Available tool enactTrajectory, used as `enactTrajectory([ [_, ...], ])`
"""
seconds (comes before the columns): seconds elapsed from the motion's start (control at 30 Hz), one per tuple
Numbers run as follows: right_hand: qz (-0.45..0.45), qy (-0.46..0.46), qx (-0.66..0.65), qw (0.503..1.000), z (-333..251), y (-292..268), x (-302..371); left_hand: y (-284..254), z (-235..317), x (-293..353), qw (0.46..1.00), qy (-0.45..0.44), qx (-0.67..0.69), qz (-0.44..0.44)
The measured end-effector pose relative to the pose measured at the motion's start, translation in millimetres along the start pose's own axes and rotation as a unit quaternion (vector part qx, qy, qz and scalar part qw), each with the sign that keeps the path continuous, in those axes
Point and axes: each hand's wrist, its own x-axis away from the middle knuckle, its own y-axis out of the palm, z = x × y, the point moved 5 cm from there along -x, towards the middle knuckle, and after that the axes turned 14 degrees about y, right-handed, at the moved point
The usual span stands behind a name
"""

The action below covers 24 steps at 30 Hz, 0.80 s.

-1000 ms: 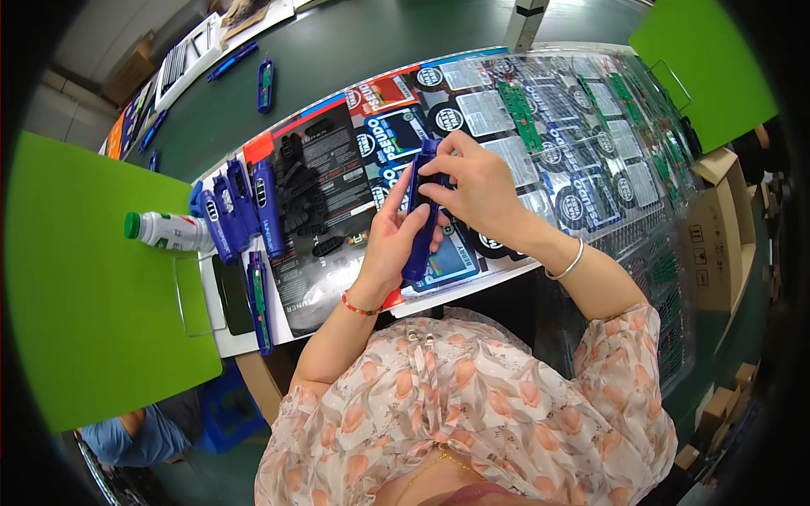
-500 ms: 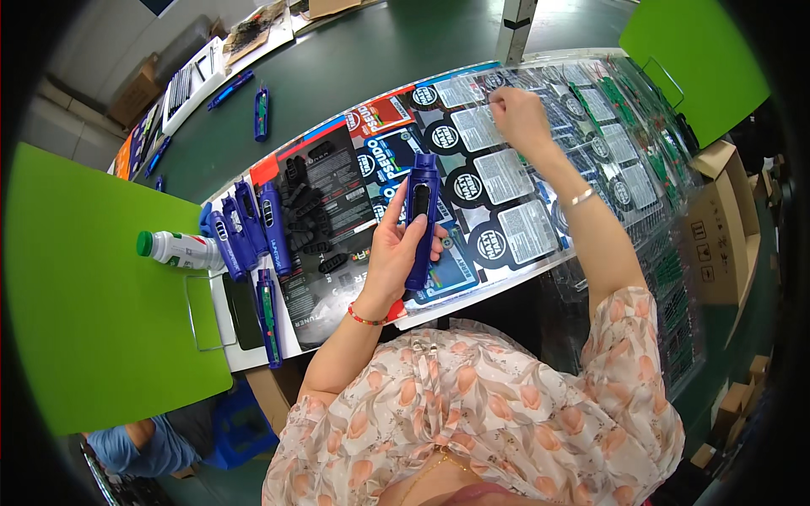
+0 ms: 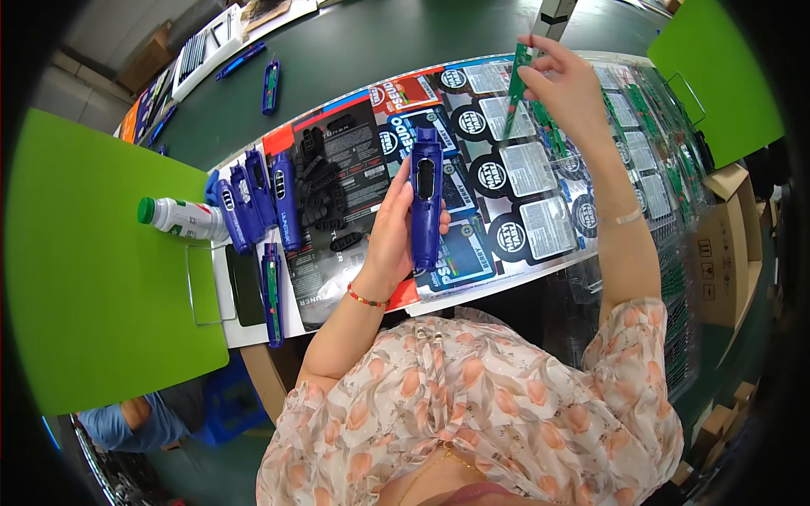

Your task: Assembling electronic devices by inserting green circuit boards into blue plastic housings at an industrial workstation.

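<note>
My left hand (image 3: pixel 393 232) is closed round a dark blue plastic housing (image 3: pixel 427 202), held upright over the printed sheets with its oval black window facing up. Farther out on the right, my right hand (image 3: pixel 561 88) pinches a narrow green circuit board (image 3: pixel 515 88) near its upper end; the board hangs down from the fingers. Left of my left hand lies a heap of small black oval parts (image 3: pixel 319 181). Beyond that are several blue housings (image 3: pixel 253 198) side by side, and an open housing half (image 3: pixel 272 291) with a green board in it.
Clear plastic trays (image 3: pixel 654 143) with more green boards cover the right side. A white bottle with a green cap (image 3: pixel 181 218) is at the left by a green panel (image 3: pixel 110 270). A cardboard box (image 3: pixel 726 244) stands at the right. Another person's blue sleeve (image 3: pixel 126 422) shows lower left.
My right hand has lifted a green circuit board from the trays and now holds it up. My left hand keeps the blue housing. The whole view has shifted slightly.
</note>
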Motion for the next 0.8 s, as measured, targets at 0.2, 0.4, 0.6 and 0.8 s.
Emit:
enactTrajectory([
  [0.2,-0.126,0.056,-0.246,0.959,-5,29,72,2,1,-2,1.0,0.014,0.017,0.012],
  [0.4,-0.224,0.071,-0.233,0.944,7,61,99,6,5,1,0.999,0.032,0.022,-0.016],
  [0.6,-0.241,0.069,-0.222,0.942,2,65,101,6,7,2,0.998,0.042,0.025,-0.028],
  [0.8,-0.254,0.067,-0.23,0.937,8,72,105,10,10,2,0.999,0.047,0.018,-0.02],
])
